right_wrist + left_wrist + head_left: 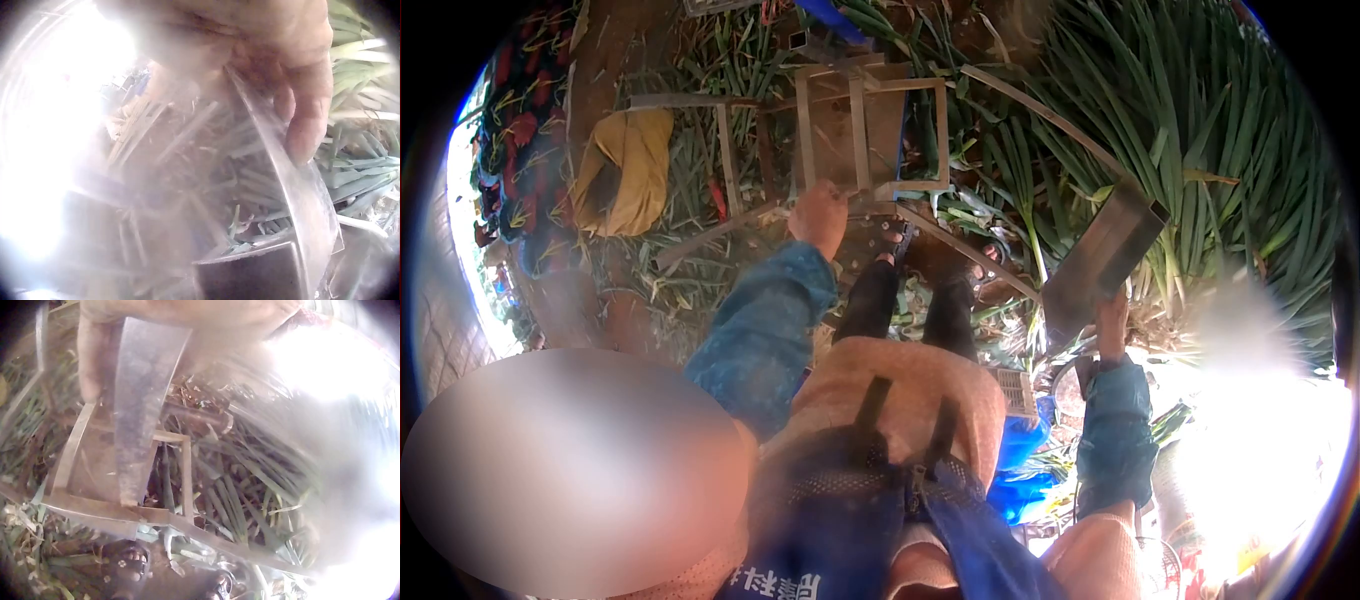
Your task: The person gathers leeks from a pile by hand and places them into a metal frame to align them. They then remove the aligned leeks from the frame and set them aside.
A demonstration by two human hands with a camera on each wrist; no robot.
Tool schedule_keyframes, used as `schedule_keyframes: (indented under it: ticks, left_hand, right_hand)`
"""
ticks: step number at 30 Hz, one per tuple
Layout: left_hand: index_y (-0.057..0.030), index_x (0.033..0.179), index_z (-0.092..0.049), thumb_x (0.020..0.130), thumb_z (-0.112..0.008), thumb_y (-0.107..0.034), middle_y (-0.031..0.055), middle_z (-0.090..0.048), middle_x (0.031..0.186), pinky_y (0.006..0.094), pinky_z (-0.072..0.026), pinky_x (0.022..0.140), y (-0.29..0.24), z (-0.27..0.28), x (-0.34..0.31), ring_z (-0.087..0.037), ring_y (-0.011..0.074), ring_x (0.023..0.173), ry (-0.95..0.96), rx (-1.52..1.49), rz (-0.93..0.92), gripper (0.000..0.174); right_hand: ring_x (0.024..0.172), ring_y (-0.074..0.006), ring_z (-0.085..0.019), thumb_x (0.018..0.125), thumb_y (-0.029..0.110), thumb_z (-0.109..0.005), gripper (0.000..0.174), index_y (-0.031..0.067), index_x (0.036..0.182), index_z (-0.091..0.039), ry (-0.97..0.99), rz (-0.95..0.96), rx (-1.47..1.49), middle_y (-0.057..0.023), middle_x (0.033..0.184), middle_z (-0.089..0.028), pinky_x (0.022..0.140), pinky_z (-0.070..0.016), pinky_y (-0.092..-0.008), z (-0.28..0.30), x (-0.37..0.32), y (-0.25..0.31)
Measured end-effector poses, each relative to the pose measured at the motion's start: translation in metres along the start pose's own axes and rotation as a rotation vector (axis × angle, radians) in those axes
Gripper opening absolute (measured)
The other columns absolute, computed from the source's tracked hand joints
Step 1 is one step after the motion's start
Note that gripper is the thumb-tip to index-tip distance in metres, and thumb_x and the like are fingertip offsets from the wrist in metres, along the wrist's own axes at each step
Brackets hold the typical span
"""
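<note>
My left hand (820,213) grips a flat bar (142,400) of a metal frame (858,135) that has several splayed legs. In the left wrist view the fingers curl over the bar's near end. My right hand (1112,325) holds the near edge of a hollow rectangular metal piece (1105,262), which lies at a slant beside the long green onions (1160,120). The right wrist view has the fingers hooked over a thin metal edge (294,187), with glare blurring the left side.
A yellow cloth (640,150) lies at the left on scattered green leaves. Two sandalled feet (890,240) stand below the frame. Blue plastic (1020,470) and a pale crate (1015,392) are near the wearer's right side. Strong sunlight washes out the lower right.
</note>
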State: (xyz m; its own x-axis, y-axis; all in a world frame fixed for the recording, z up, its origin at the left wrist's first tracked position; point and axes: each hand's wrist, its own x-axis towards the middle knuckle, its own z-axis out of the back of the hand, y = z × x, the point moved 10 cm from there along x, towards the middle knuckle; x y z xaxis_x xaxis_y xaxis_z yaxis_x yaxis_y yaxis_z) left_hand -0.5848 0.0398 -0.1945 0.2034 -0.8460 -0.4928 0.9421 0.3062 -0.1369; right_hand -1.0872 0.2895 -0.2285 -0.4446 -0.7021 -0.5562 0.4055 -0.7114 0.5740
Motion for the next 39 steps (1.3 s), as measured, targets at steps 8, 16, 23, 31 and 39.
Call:
schedule_keyframes:
  ticks: [8, 16, 23, 31, 39]
  left_hand:
    - [-0.0116, 0.087, -0.065, 0.078, -0.057, -0.022, 0.0157, -0.064, 0.085, 0.0466, -0.0467, 0.07, 0.001, -0.001, 0.0, -0.059, 0.0364, 0.084, -0.071, 0.061, -0.062, 0.016]
    - [-0.0111, 0.089, -0.063, 0.077, -0.058, -0.021, 0.0155, -0.064, 0.082, 0.0466, -0.046, 0.069, -0.008, 0.009, -0.007, -0.059, 0.0369, 0.082, -0.048, -0.016, -0.024, 0.016]
    - [-0.0099, 0.087, -0.063, 0.078, -0.055, -0.02, 0.0182, -0.063, 0.078, 0.0491, -0.0455, 0.069, -0.014, 0.017, -0.01, -0.06, 0.0388, 0.077, -0.128, 0.008, -0.042, 0.016]
    - [-0.009, 0.091, -0.064, 0.078, -0.059, -0.019, 0.0164, -0.063, 0.073, 0.0458, -0.046, 0.07, -0.008, 0.012, -0.007, -0.061, 0.035, 0.075, -0.117, 0.014, -0.009, 0.017]
    - [-0.0087, 0.087, -0.062, 0.077, -0.056, -0.022, 0.018, -0.063, 0.076, 0.0485, -0.0458, 0.069, -0.003, 0.007, -0.004, -0.06, 0.0376, 0.077, -0.102, 0.024, -0.039, 0.017]
  right_hand:
    - [0.086, -0.0332, -0.059, 0.073, 0.023, -0.058, 0.038, 0.0007, 0.103, -0.06, -0.047, -0.024, -0.148, -0.0193, 0.095, -0.062, 0.071, -0.0448, -0.0436, 0.002, 0.086, 0.021]
    - [0.084, -0.0403, -0.056, 0.071, 0.018, -0.055, 0.03, 0.0, 0.094, -0.059, 0.071, 0.338, -0.361, -0.0236, 0.085, -0.06, 0.073, -0.0435, -0.0468, -0.021, 0.152, 0.078]
    - [0.09, -0.0427, -0.053, 0.072, 0.016, -0.052, 0.028, 0.0014, 0.094, -0.06, -0.101, 0.354, -0.492, -0.0252, 0.091, -0.059, 0.076, -0.0426, -0.048, -0.042, 0.18, 0.084]
    - [0.09, -0.044, -0.052, 0.07, 0.016, -0.05, 0.03, 0.0027, 0.094, -0.061, 0.072, 0.203, -0.221, -0.0248, 0.093, -0.059, 0.074, -0.042, -0.0484, -0.03, 0.176, 0.122]
    - [0.094, -0.0413, -0.054, 0.07, 0.019, -0.054, 0.036, 0.0026, 0.101, -0.061, 0.18, 0.061, -0.047, -0.0237, 0.092, -0.061, 0.08, -0.043, -0.0462, -0.022, 0.146, 0.157]
